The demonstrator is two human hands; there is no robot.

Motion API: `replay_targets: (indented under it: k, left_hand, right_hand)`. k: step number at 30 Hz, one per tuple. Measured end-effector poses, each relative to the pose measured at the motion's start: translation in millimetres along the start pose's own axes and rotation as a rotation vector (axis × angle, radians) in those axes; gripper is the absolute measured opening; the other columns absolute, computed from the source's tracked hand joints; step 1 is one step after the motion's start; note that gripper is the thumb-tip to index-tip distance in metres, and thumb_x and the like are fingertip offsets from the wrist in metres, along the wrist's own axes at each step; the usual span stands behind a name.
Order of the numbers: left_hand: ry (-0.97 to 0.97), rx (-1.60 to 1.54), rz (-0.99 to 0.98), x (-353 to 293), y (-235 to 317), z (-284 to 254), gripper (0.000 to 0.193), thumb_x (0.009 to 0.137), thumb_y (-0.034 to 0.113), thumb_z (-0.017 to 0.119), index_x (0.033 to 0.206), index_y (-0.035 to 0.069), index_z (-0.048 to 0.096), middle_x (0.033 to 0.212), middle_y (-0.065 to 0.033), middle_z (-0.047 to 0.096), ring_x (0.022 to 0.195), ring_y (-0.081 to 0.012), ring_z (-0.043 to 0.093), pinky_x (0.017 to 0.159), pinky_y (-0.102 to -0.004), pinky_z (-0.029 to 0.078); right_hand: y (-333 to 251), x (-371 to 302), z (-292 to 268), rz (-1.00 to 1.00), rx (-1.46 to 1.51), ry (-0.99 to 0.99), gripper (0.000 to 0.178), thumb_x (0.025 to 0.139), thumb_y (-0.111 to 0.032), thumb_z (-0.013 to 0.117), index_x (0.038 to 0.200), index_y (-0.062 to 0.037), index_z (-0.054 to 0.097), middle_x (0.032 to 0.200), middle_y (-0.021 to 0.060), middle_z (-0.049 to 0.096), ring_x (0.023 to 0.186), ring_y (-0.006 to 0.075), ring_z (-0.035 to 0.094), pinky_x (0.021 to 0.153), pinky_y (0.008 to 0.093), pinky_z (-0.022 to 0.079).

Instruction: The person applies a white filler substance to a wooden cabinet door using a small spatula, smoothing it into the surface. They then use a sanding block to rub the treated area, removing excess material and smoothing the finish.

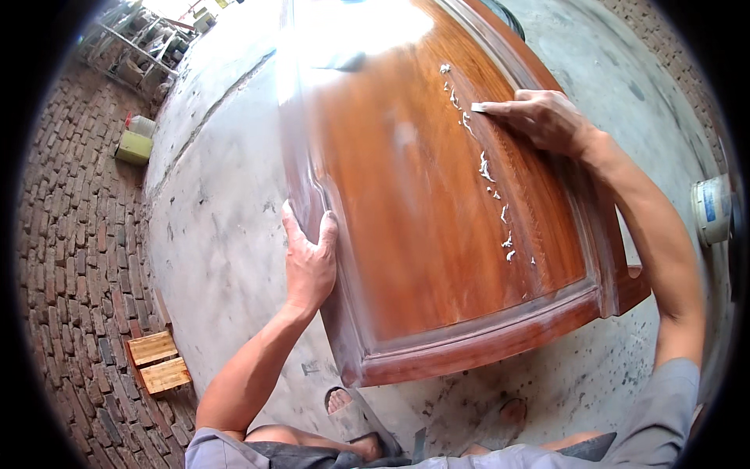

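Note:
A large reddish-brown wooden panel [406, 258] with a raised moulded frame lies in front of me, its glossy face up. My left hand [311, 262] grips the panel's left edge, thumb on the moulding; part of its fingers is hidden. Over on the right half, my right hand [547, 121] pinches a small flat white piece [477, 108], which meets the wood; I cannot tell if it is a scraper or folded sandpaper. Curled white shavings [484, 166] are strewn in a broken line along the panel below that piece. Pale dust coats the frame.
Concrete floor [226, 187] surrounds the panel, with brick paving [78, 234] along the left. Two short wooden blocks [160, 362] and a yellow-green container [134, 147] lie there. A white bucket [712, 209] stands at far right. My sandalled foot [344, 406] is below the panel.

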State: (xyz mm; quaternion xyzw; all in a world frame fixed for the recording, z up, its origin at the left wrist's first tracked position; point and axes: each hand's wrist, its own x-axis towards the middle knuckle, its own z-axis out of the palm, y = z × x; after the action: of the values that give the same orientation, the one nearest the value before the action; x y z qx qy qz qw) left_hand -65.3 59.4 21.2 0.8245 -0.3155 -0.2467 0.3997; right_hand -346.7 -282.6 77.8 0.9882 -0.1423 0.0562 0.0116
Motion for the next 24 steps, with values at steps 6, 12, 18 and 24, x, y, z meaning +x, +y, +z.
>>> replay_targets:
  k: [6, 12, 18, 24]
  left_hand:
    - [0.053, 0.051, 0.064, 1.5, -8.5, 0.1, 0.095, 0.105, 0.050, 0.060, 0.167, -0.003, 0.011, 0.147, -0.0363, 0.056, 0.139, -0.0459, 0.056, 0.117, -0.0444, 0.042]
    - [0.034, 0.081, 0.038, 0.0, -3.7, 3.1, 0.095, 0.105, 0.051, 0.058, 0.167, -0.003, 0.010, 0.150, -0.0383, 0.052, 0.141, -0.0471, 0.053, 0.117, -0.0453, 0.042]
    - [0.070, 0.171, -0.048, 0.7, -5.8, -5.6, 0.104, 0.100, 0.056, 0.061, 0.167, -0.002, 0.007, 0.114, -0.0388, 0.071, 0.108, -0.0495, 0.072, 0.094, -0.0494, 0.056]
    - [0.126, 0.119, 0.156, 10.3, -7.9, -1.1, 0.093, 0.106, 0.047, 0.061, 0.166, -0.004, 0.011, 0.156, -0.0381, 0.043, 0.145, -0.0469, 0.048, 0.119, -0.0463, 0.041]
  right_hand:
    - [-14.5, 14.9, 10.7, -0.012, -0.002, 0.114, 0.055, 0.101, -0.005, 0.058, 0.149, -0.0323, 0.062, 0.083, 0.0084, 0.069, 0.079, 0.0225, 0.070, 0.076, 0.0384, 0.060]
    - [-12.4, -5.3, 15.7, -0.024, 0.070, 0.107, 0.053, 0.101, -0.007, 0.059, 0.147, -0.0318, 0.063, 0.085, 0.0102, 0.067, 0.077, 0.0276, 0.069, 0.075, 0.0395, 0.059]
    - [-51.9, -12.5, 14.1, 0.347, -0.034, 0.327, 0.046, 0.105, -0.010, 0.051, 0.150, -0.0183, 0.056, 0.104, 0.0161, 0.069, 0.084, 0.0392, 0.071, 0.075, 0.0494, 0.060]
    - [-33.9, -81.1, 22.0, 0.714, -0.134, 0.393, 0.055, 0.104, -0.018, 0.056, 0.157, -0.0061, 0.047, 0.119, 0.0185, 0.064, 0.095, 0.0417, 0.070, 0.081, 0.0529, 0.058]
